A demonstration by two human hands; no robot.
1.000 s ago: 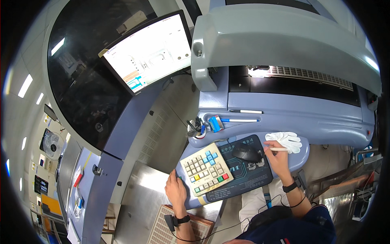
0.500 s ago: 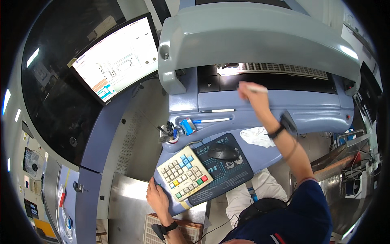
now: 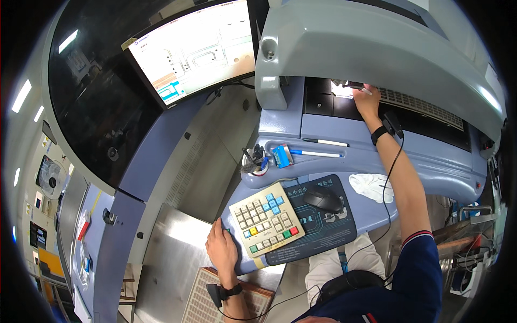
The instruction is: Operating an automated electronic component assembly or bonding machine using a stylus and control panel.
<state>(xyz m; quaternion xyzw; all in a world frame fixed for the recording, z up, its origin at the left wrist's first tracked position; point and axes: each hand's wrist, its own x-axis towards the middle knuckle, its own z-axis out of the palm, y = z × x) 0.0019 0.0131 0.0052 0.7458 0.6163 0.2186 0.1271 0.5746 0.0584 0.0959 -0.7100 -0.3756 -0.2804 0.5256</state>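
Note:
My right hand (image 3: 368, 105) is closed around a white marker pen (image 3: 367, 91), its fingers inside the slot under the grey machine hood (image 3: 377, 48). They are at the left end of a panel with rows of small openings (image 3: 423, 105), beside a brightly lit patch. My fingers hide most of the pen. At the edge of the blue-purple console, my left hand (image 3: 222, 248) lies flat with nothing held. It is just left of a beige keypad (image 3: 266, 219) with coloured keys.
A black mouse (image 3: 323, 199) sits on a dark mat (image 3: 328, 242); a white cloth (image 3: 371, 187) lies right of it. Two pens (image 3: 326, 142), a blue-and-white block (image 3: 281, 156) and a pen cup (image 3: 255, 162) occupy the console ledge. A monitor (image 3: 199, 54) shows a line drawing.
My right hand has gone forward with the marker pen, from in front of the slot to the panel inside it. My left hand stays beside the keypad. The whole view has shifted.

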